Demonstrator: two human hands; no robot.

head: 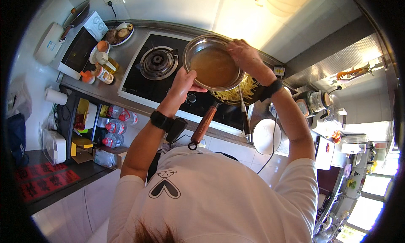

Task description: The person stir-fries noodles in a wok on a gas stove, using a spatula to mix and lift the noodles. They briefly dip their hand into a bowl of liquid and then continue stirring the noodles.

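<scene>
A stainless steel bowl (215,65) with cloudy, brownish liquid in it is held up over the hob. My left hand (185,84) grips its near left rim, thumb on top. My right hand (245,58) holds the far right side, fingers over the rim. Partly hidden under the bowl is a frying pan (261,96) filled with pale yellow shreds of food (234,92). Its brown wooden handle (204,124) points towards me. A spatula (244,116) with a dark handle leans out of the pan, its blade out of sight.
A gas burner (159,62) with nothing on it lies to the left. A white bowl (266,137) stands right of the hob's front corner. Several bottles (102,74), a plate of food (120,34) and a microwave oven (83,42) line the left counter. A cable (274,133) crosses the white bowl.
</scene>
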